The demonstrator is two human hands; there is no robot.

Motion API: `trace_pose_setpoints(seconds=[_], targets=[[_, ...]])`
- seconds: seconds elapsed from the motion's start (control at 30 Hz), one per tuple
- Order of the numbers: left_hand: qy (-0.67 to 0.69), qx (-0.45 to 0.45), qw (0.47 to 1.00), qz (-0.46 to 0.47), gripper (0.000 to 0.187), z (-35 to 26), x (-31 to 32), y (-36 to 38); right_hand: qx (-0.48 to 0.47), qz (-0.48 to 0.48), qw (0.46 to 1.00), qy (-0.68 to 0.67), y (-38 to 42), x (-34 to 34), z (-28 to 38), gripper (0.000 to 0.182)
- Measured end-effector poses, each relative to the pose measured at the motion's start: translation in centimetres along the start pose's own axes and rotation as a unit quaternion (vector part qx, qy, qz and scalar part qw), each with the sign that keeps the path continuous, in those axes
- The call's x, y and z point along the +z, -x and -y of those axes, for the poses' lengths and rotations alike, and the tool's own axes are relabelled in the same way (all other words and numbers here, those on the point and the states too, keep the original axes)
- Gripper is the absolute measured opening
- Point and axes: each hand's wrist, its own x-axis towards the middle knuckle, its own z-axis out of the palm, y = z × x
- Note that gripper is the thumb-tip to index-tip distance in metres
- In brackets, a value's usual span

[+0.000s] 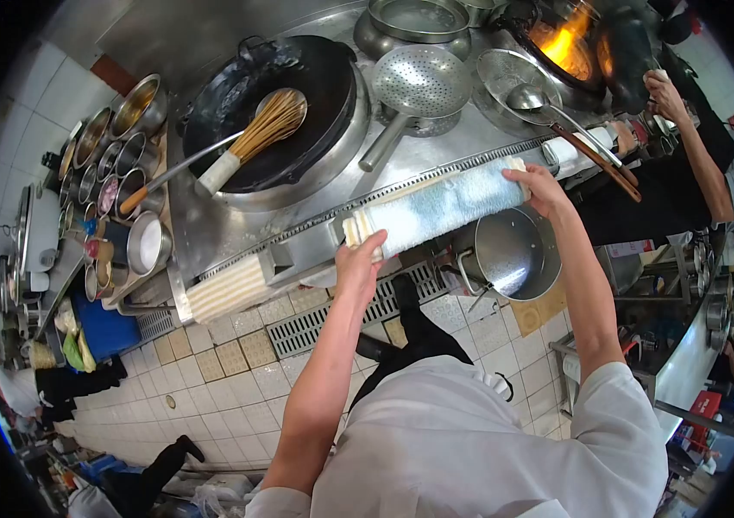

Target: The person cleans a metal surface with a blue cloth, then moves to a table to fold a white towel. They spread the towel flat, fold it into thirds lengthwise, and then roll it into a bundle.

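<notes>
A folded blue-and-white towel (449,207) is stretched between my two hands, above the front edge of the steel stove. My left hand (360,263) is closed on its left end, where a striped layer shows. At the other end, my right hand (541,188) grips the towel's corner with the thumb on top. Beyond the towel a perforated strainer (423,82) rests on the stove top, its handle pointing towards me. To the left sits a large black wok (211,104) with a bamboo brush (267,134) and a ladle (168,173) in it.
A striped cloth (229,289) lies over the stove's front edge. Below the towel stands a large metal pot (518,255). Flames (567,47) rise from a burner at right, where another person's hand (665,95) holds a wok. Seasoning bowls (147,242) line the left side.
</notes>
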Motion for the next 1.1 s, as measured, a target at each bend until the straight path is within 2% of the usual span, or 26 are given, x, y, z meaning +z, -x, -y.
trace_pose_setpoints(seconds=[0.07, 0.1, 0.2, 0.23, 0.27, 0.3, 0.37, 0.4, 0.43, 0.5, 0.53, 0.57, 0.6, 0.63, 0.7, 0.77, 0.83, 0.9, 1.03, 1.1], targets=[[0.041, 0.065, 0.997, 0.015, 0.044, -0.3, 0.7, -1.1, -0.042, -0.046, 0.998, -0.007, 0.1, 0.4, 1.0, 0.031], [0.024, 0.010, 0.999, -0.030, 0.044, 1.6, 1.0, -0.4, 0.030, -0.044, 0.998, -0.023, -0.7, -1.2, -2.5, 0.031], [0.028, 0.050, 0.998, -0.028, 0.040, 1.2, 4.1, -5.0, -0.042, -0.051, 0.994, -0.085, -6.0, -3.0, -2.8, 0.029], [-0.025, 0.023, 0.996, -0.079, 0.038, 1.9, 4.0, -5.6, -0.032, -0.053, 0.994, -0.090, -7.1, -3.2, -5.0, 0.029], [-0.075, -0.003, 0.989, -0.126, 0.037, 2.7, 4.0, -6.1, 0.007, -0.094, 0.993, -0.071, -8.2, -3.5, -6.9, 0.030], [-0.076, -0.008, 0.989, -0.124, 0.037, 2.9, 4.3, -6.2, 0.043, -0.136, 0.989, -0.048, -8.4, -3.5, -7.0, 0.030], [-0.035, 0.033, 0.997, -0.068, 0.033, 2.9, 4.3, -6.3, 0.020, -0.126, 0.989, -0.076, -8.1, -4.1, -6.7, 0.034], [-0.043, 0.020, 0.997, -0.065, 0.042, 2.5, 4.3, -6.2, -0.017, -0.107, 0.991, -0.075, -7.8, -4.0, -6.6, 0.037], [-0.043, 0.018, 0.996, -0.070, 0.042, 2.6, 4.1, -6.3, -0.056, -0.087, 0.992, -0.075, -7.8, -3.9, -6.6, 0.039], [-0.068, 0.046, 0.994, -0.078, 0.051, 2.8, 4.0, -6.7, -0.048, -0.107, 0.992, -0.041, -8.3, -4.0, -8.1, 0.046], [-0.068, 0.048, 0.993, -0.078, 0.051, 2.9, 3.7, -6.8, -0.104, -0.195, 0.974, 0.049, -8.2, -3.7, -8.7, 0.048], [-0.145, 0.082, 0.984, -0.069, 0.059, 2.8, 3.2, -6.6, -0.161, -0.277, 0.937, 0.137, -8.4, -3.2, -9.1, 0.050], [-0.225, 0.113, 0.966, -0.062, 0.066, 2.7, 2.4, -5.9, -0.232, -0.340, 0.847, 0.336, -7.7, -2.5, -8.3, 0.060], [-0.229, 0.113, 0.964, -0.067, 0.066, 2.5, 2.2, -4.6, -0.230, -0.336, 0.851, 0.332, -6.6, -0.5, -7.1, 0.060], [-0.275, 0.139, 0.945, -0.109, 0.079, 1.3, 3.0, -1.4, -0.282, -0.322, 0.875, 0.227, -5.4, 6.0, -4.4, 0.069], [-0.280, 0.141, 0.945, -0.093, 0.083, 0.4, 2.3, 0.8, -0.324, -0.238, 0.862, 0.310, -6.1, 12.0, -4.1, 0.075], [-0.320, 0.162, 0.928, -0.103, 0.080, -0.2, 1.5, 2.4, -0.221, -0.153, 0.878, 0.396, -6.0, 17.6, -1.0, 0.081], [-0.319, 0.178, 0.924, -0.112, 0.078, -0.7, 1.1, 3.9, -0.123, -0.108, 0.852, 0.498, -7.2, 21.2, 0.7, 0.086], [-0.335, 0.223, 0.902, -0.154, 0.072, -1.0, -0.3, 6.5, -0.086, -0.083, 0.850, 0.513, -9.2, 23.4, 0.3, 0.090], [-0.327, 0.230, 0.899, -0.176, 0.071, -0.7, -1.4, 7.8, -0.069, -0.119, 0.836, 0.532, -9.2, 22.7, 0.0, 0.089]])
